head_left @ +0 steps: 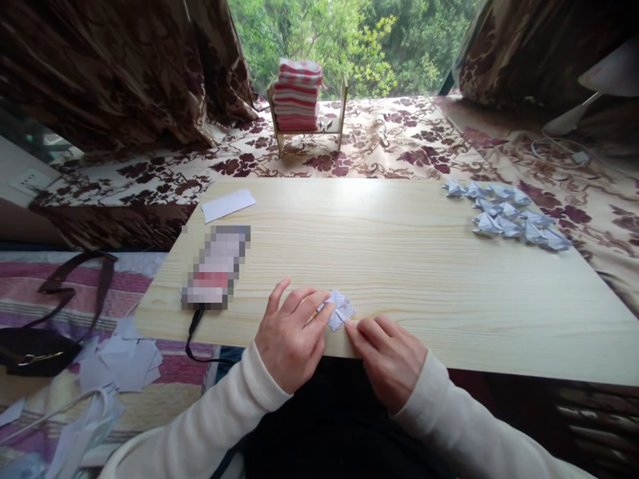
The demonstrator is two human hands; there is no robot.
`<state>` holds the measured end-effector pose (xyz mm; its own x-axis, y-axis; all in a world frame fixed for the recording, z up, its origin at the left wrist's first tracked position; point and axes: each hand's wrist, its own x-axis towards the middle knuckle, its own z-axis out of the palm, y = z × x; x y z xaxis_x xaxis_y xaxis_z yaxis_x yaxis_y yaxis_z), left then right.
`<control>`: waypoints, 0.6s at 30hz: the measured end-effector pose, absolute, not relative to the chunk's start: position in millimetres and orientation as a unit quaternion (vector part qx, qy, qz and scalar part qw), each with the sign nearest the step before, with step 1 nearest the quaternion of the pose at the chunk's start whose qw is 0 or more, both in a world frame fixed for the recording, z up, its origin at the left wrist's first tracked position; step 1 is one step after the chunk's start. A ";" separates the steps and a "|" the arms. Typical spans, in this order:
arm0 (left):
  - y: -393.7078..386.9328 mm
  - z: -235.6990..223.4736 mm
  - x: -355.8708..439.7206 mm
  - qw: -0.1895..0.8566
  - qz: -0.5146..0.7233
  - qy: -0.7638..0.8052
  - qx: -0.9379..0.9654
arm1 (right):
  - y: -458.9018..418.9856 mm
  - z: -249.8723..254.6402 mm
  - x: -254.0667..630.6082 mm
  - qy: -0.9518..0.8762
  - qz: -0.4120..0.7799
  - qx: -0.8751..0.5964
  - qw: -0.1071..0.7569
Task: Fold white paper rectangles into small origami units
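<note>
Patterned curtains [124, 60], 2 of them, flank a leafy window [344, 33] at the top of the frame, beyond a pale wooden table [374, 253]. Judging by how things lie, much of the folding is done: at the upper right sits a cluster of folded white pieces [488, 225], roughly 12, though they overlap too closely for a sure count. 1 small folded paper [340, 311] lies flat at lower centre, creased and apparently part-finished. The left hand [287, 339] has fingertips on its left side; the right hand [392, 352] is curled, fingertips together at its lower right corner. Whether either pinches it, I cannot tell. What seems left to fold is 1 flat white strip [229, 205], upper left of centre, and perhaps the heap of loose papers [122, 362] at lower left, too jumbled to count. Elsewhere are 1 pixelated device [214, 266] with 1 black cable [192, 339] at left, 1 dark bag [37, 352] at the left edge, and 1 striped cloth stack [298, 96] at upper centre.
</note>
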<state>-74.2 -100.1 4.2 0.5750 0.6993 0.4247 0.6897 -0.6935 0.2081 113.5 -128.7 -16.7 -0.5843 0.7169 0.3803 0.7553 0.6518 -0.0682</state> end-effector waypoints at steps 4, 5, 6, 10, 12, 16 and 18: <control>-98.3 -5.1 -74.8 0.014 0.218 0.359 0.907 | -127.3 -14.1 115.0 -0.885 -0.029 -0.420 0.198; -98.0 -7.7 -74.6 0.013 0.216 0.359 0.908 | -126.9 -13.3 115.8 -0.885 -0.023 -0.421 0.198; -97.6 -9.8 -74.4 0.012 0.215 0.359 0.908 | -126.4 -12.7 116.7 -0.884 -0.020 -0.423 0.198; -96.4 -13.0 -74.2 0.012 0.218 0.355 0.909 | -122.5 -12.1 117.6 -0.885 -0.024 -0.421 0.196; -96.0 -12.5 -74.2 0.016 0.217 0.355 0.909 | -119.3 -12.5 115.6 -0.888 -0.024 -0.418 0.188; -96.9 -10.6 -73.5 0.019 0.204 0.362 0.910 | -113.0 -12.7 107.9 -0.895 -0.047 -0.405 0.179; -97.9 -9.4 -72.8 0.018 0.196 0.366 0.910 | -112.3 -12.6 105.1 -0.898 -0.063 -0.400 0.172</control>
<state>-72.8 -97.9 -9.4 0.6556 0.6722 0.3439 0.6585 -0.7319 0.1753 105.1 -112.3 -12.6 -0.6209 0.6965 0.3596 0.7400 0.6722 -0.0243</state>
